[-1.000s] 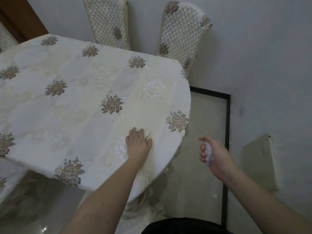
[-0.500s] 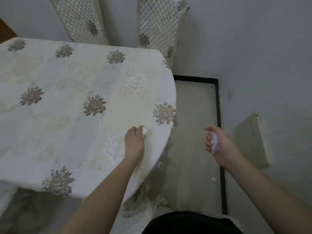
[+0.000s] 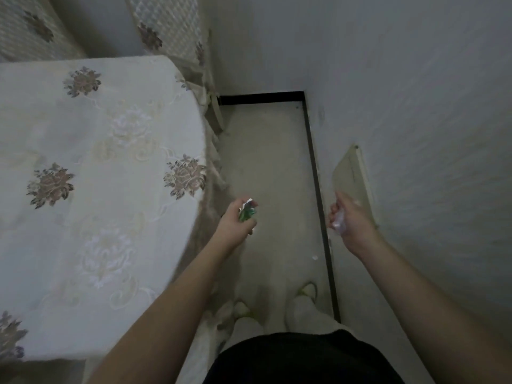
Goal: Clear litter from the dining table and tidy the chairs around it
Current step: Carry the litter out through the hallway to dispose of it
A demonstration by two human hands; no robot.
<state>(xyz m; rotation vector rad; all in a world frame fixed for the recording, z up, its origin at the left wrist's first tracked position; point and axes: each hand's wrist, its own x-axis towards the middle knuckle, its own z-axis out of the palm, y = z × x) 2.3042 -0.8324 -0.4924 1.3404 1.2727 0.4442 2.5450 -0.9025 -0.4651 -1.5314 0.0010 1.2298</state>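
Left hand (image 3: 235, 221) is out over the floor (image 3: 266, 167), just off the edge of the surface (image 3: 91, 173), fingers curled round a small green and white wrapper (image 3: 247, 211) that pokes out at the fingertips. Right hand (image 3: 350, 220) is up near the wall (image 3: 415, 92), closed on a crumpled bit of pale litter (image 3: 338, 220), blurred, so what it is can't be made out. The two hands are apart, with a black floor strip (image 3: 318, 189) running between them. A tiny white scrap (image 3: 315, 257) lies on the floor beside that strip. Below, the person's feet (image 3: 302, 297) in pale slippers. The surface wears a cream cloth with brown flower motifs. Two quilted chairs (image 3: 169, 23) stand at its far side, against the wall. A beige panel (image 3: 352, 176) sits on the wall just past the right hand.
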